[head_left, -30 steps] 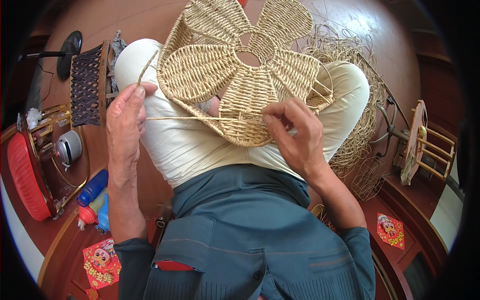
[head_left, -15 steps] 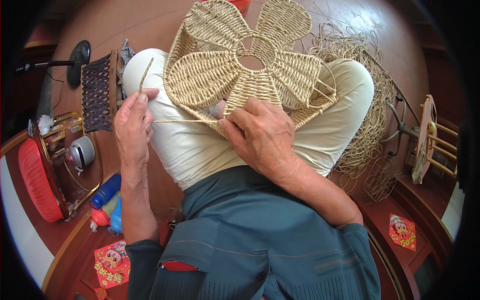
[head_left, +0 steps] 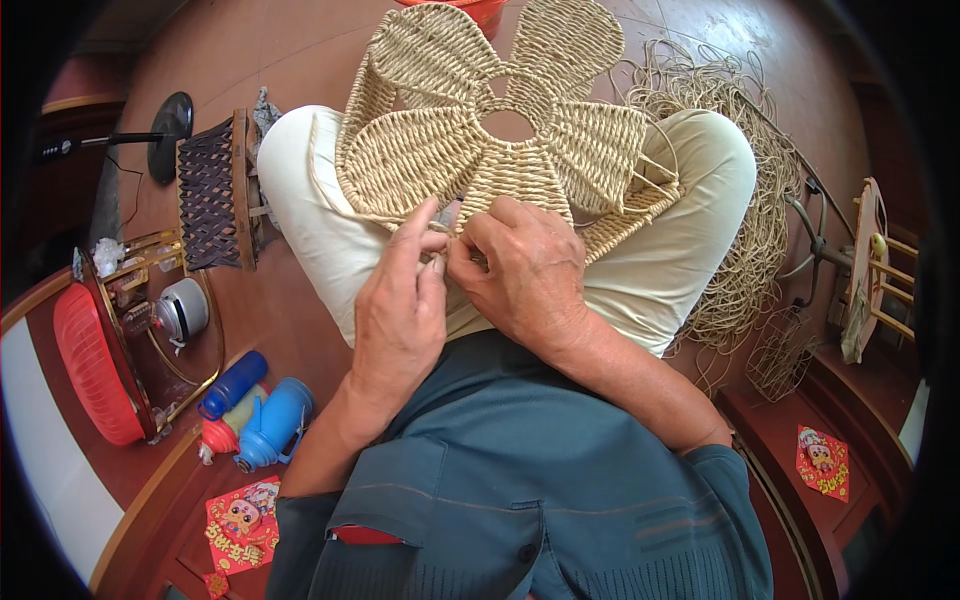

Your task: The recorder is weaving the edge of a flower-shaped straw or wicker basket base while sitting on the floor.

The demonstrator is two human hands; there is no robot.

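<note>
A woven straw basket (head_left: 412,160) with a flower-shaped face of several petals and a round hole in its middle rests across my lap. At its near rim my left hand (head_left: 405,290) has its thumb and fingers closed on a twisted straw cord (head_left: 313,165), whose loose length curves up over my left thigh. Right beside it, my right hand (head_left: 525,265) is closed at the rim below the lowest petal, gripping the cord there. The fingertips of both hands nearly meet and hide the exact spot where the cord meets the rim.
To the right lies a tangled heap of straw cord (head_left: 735,200) next to a wooden chair (head_left: 868,270). On the left stand a dark woven stool (head_left: 210,190), a red plastic basket (head_left: 95,360) and a blue thermos flask (head_left: 275,425). A red container (head_left: 487,15) shows beyond the basket.
My left hand has come right and inward from beside my left thigh to the basket's near rim. The cord, stretched straight before, now hangs in a loop. My right hand has stayed at the rim.
</note>
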